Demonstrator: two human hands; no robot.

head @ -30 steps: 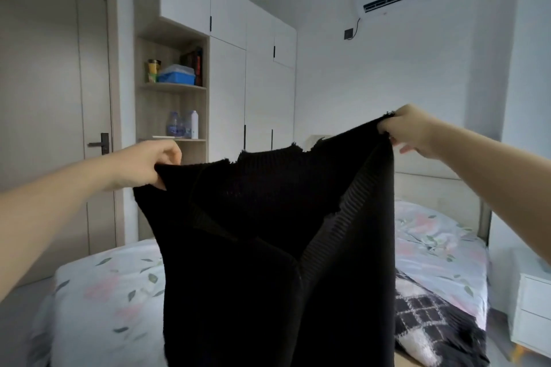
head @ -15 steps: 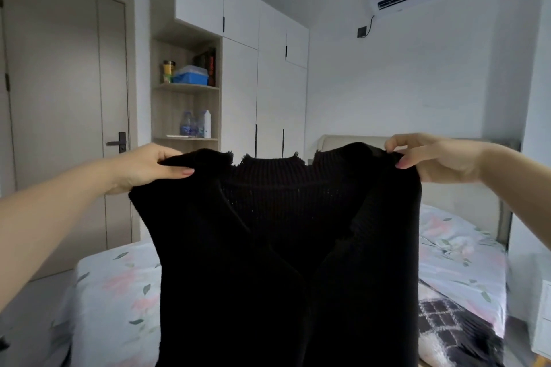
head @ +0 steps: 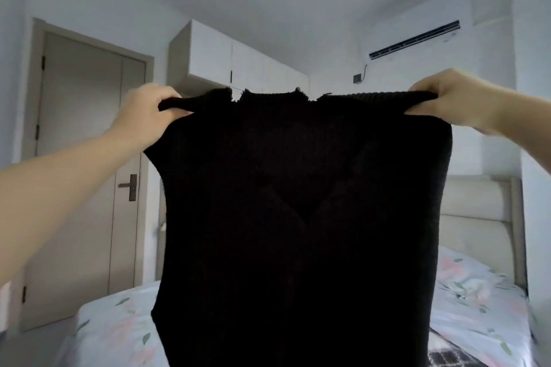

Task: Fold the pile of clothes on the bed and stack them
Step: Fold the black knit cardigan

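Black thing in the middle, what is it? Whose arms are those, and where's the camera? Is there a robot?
No robot here, just a person. The camera sits on the person's head and looks forward, so you see their own arms reaching out, as if you were looking through their eyes. There is only this one view.

The black thing is a knitted sweater. The left hand grips one shoulder of it and the right hand grips the other, so it hangs spread out in the air in front of the camera.

Below and behind it is a bed with a flowery sheet. A checked cloth peeks out at the bottom right, mostly hidden. Further back are a door and white cupboards.

The person is folding clothes, and this sweater isn't folded yet.
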